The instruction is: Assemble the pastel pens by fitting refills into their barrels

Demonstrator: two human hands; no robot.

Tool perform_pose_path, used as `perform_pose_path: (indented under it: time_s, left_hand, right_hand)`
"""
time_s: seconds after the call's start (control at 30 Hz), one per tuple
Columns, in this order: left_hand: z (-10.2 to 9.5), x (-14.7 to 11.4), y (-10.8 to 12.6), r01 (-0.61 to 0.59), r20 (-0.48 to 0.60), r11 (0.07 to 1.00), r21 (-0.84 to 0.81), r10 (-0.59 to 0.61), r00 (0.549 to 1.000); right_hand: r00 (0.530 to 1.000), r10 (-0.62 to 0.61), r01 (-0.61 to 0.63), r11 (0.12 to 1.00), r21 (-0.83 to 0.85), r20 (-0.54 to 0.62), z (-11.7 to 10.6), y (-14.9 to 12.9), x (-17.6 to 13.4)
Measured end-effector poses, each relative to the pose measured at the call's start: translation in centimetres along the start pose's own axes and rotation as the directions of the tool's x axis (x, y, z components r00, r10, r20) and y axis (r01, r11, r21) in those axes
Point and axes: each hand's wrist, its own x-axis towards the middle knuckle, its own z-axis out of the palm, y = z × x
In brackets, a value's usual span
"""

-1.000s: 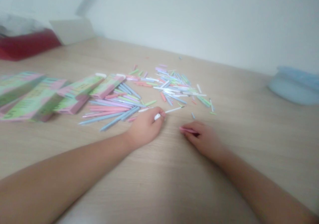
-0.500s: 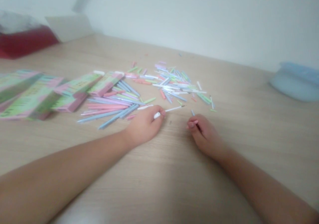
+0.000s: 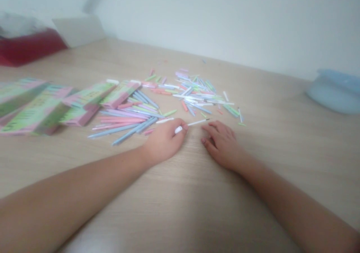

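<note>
My left hand (image 3: 166, 139) is closed around a slim white pen (image 3: 198, 122). A thin rod with a dark tip sticks out to the right of the fingers, and a short white piece shows above the thumb. My right hand (image 3: 221, 144) rests palm down just right of that tip, thumb and fingers apart, with nothing visible in them. Behind both hands lies a scattered heap of pastel pen parts (image 3: 197, 95) in blue, green, pink and white. Beside my left hand is a bundle of pastel pens (image 3: 126, 120).
Several pink and green printed boxes (image 3: 36, 108) lie on the left of the wooden table (image 3: 180, 208). A red box (image 3: 30, 47) and a pale open flap (image 3: 78, 30) are at the back left. On the far right sits a light-blue pouch-like item (image 3: 334, 92).
My right hand has turned palm down and its fingers have spread. The small pink and blue piece seen in it before no longer shows. My left hand keeps its hold on the white pen.
</note>
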Motion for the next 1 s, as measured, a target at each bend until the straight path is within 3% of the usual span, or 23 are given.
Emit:
perform_pose_path:
  time_s: [0.2,0.3,0.57,0.8,1.0]
  left_hand:
    - [0.1,0.0,0.0,-0.033,-0.004,0.999,-0.005,0.033,0.999]
    - [0.1,0.0,-0.1,-0.042,-0.004,0.999,-0.008,0.042,0.999]
    - [0.1,-0.1,0.0,-0.045,0.002,0.999,0.011,0.045,0.999]
    - [-0.1,-0.1,0.1,-0.049,0.016,0.998,0.028,0.048,0.999]
    - [0.0,-0.2,-0.2,-0.056,0.030,0.998,0.026,0.055,0.998]
  right_hand:
    - [0.963,-0.270,0.268,0.961,0.067,0.014,-0.2,-0.5,0.7]
    - [0.944,-0.329,0.325,0.938,0.120,0.022,-0.4,-0.6,1.0]
    - [0.938,-0.339,0.332,0.938,0.104,0.067,-0.7,-1.0,0.7]
    - [0.974,-0.218,0.213,0.974,0.079,0.063,-0.4,-1.2,0.3]
    - [0.946,-0.319,0.308,0.942,0.135,0.060,-1.0,-0.9,-0.2]
